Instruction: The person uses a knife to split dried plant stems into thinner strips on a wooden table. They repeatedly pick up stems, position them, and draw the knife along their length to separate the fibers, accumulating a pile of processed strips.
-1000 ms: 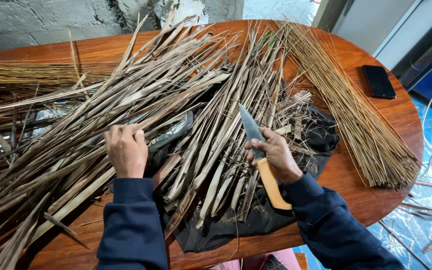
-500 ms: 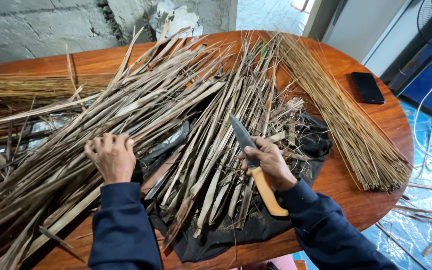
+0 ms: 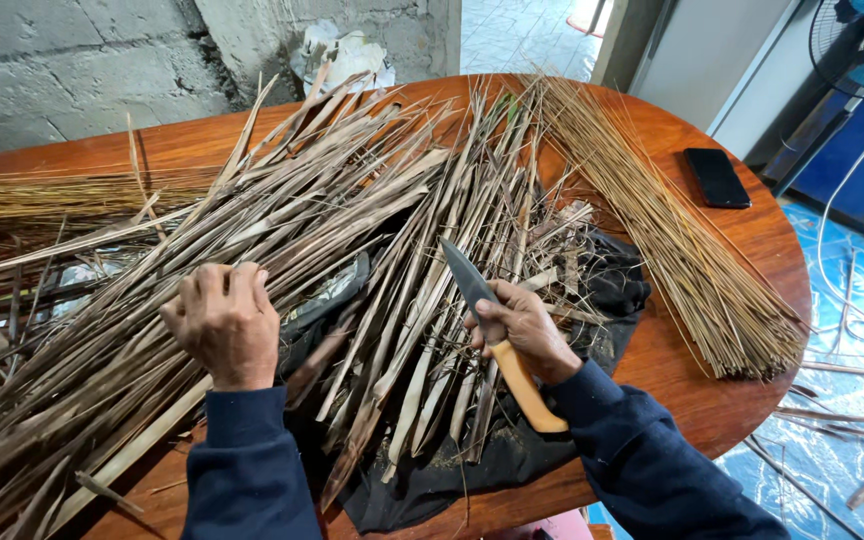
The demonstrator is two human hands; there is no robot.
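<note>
Risk: right hand (image 3: 524, 335) clenches knife (image 3: 497, 340), blade pointing eleven o'clock toward left hand (image 3: 220, 322) pressing dry leaves (image 3: 352, 230); a slip cuts.

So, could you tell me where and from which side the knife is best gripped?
Grip the knife by its pale wooden handle, coming from the near table edge. The handle slants toward the person while the dark blade points away over the dried leaves. The right hand holds it that way.

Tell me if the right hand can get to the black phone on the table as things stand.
Probably not freely: the right hand is closed around a knife, and the bundle of thin sticks lies between it and the black phone. It would have to pass over that bundle.
</note>
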